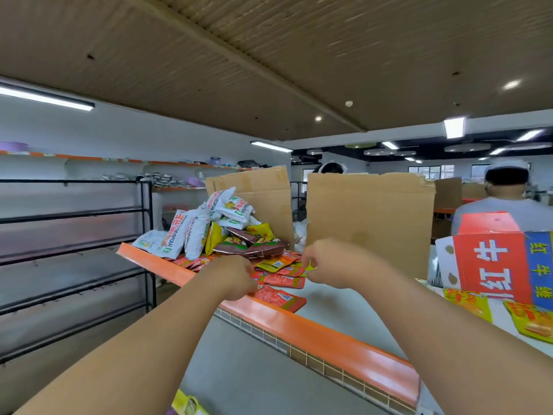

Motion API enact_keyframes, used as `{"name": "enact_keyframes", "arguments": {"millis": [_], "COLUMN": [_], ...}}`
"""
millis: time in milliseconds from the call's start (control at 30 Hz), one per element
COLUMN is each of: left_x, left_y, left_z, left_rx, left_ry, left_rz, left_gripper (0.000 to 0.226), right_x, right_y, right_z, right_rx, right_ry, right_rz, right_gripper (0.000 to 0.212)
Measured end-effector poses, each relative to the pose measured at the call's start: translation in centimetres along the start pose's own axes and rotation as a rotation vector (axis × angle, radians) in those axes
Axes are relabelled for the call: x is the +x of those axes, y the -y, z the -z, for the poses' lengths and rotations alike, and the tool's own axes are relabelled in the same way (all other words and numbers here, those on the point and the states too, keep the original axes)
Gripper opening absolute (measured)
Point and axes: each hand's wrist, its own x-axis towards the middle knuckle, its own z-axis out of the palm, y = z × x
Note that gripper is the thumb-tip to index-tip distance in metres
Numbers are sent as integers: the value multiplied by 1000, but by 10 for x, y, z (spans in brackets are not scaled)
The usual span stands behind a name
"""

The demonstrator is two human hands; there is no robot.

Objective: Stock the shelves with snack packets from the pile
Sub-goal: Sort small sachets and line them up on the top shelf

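A pile of snack packets (227, 232) lies on the top shelf with the orange front edge (314, 327): white bags at the back, yellow and brown ones in the middle, small red packets (284, 280) in front. My left hand (232, 277) reaches over the shelf edge, its fingers curled onto a red packet (278, 298) at the front of the pile. My right hand (332, 263) hovers just right of the pile and pinches a small yellow packet (311, 266), mostly hidden by the fingers.
Two upright cardboard sheets (368, 220) stand behind the pile. A red and blue carton (496, 259) and yellow packets (529, 322) sit at the right. A black rack (74, 265) stands at the left. A person in a grey shirt (505, 202) is beyond the cardboard.
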Motion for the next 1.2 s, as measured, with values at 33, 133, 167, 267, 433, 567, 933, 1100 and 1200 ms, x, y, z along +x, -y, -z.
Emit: {"name": "enact_keyframes", "arguments": {"millis": [33,133,167,267,433,567,933,1100,1200], "left_x": [6,23,29,42,55,68,100,104,104], "left_y": [3,14,19,32,55,69,13,-48,-88], "left_z": [-1,-5,-6,-4,19,42,70,48,34], "left_rx": [-7,-111,-161,-290,-498,-668,-599,-639,-712], "left_ry": [2,26,48,92,38,-31,-61,15,51], "left_rz": [-12,-63,-86,-169,-323,-392,-580,-605,-625], "left_gripper": [39,36,36,35,32,28,24,18,17], "right_x": [8,26,33,52,75,81,50,2,-25], "right_y": [2,9,13,22,39,49,3,-39,-63], "right_z": [-4,-15,-17,-22,-38,-40,-13,10,16], "right_rx": [-26,-80,-105,-159,-214,-280,-3,159,208], "right_ry": [27,98,125,184,227,200,-43,-203,-247], "right_rz": [3,-9,-15,-33,-42,-75,-287,-610,-741], "right_gripper": [26,26,27,27,13,10,8,13,10]}}
